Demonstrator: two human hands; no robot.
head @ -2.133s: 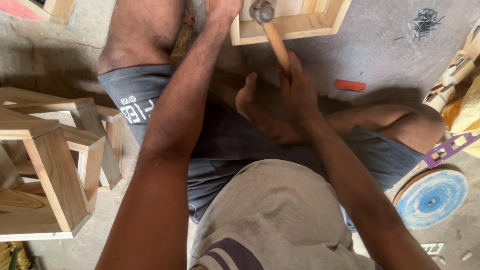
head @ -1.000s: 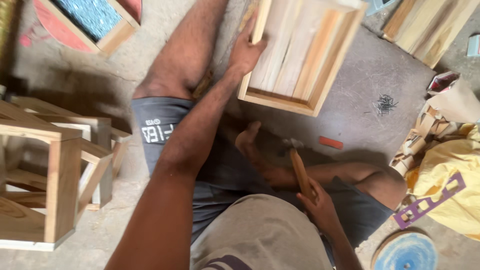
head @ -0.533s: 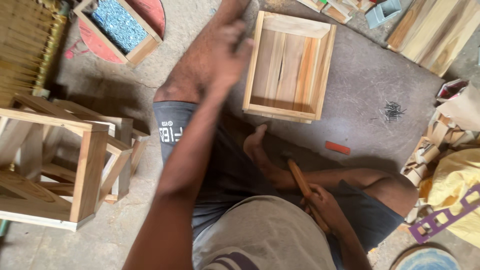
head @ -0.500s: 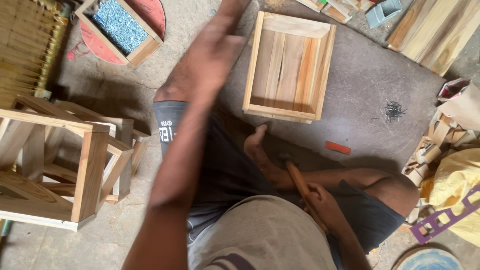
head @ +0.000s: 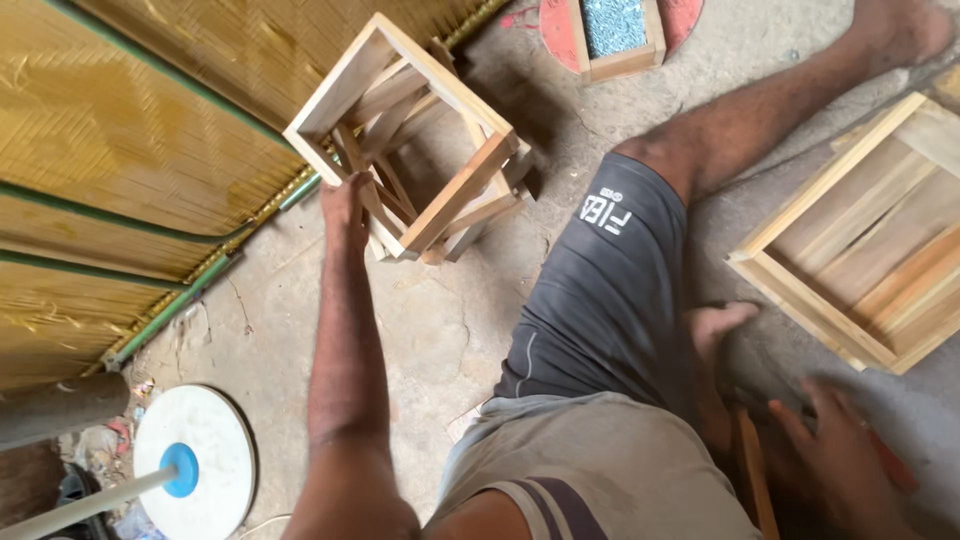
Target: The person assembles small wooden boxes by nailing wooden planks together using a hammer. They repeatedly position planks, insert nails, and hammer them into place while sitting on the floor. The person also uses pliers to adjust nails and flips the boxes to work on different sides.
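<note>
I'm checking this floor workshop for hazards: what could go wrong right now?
The left hand reaches sideways for a stacked wooden frame; a pull on one corner might tip the stack.
The right hand has a blurred wooden handle close to the bare foot, so a slip might strike it.

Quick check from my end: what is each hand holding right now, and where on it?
The left hand grips the open wooden frame at its lower corner rail. The right hand is blurred beside a wooden handle; whether it grips it cannot be told.
</note>
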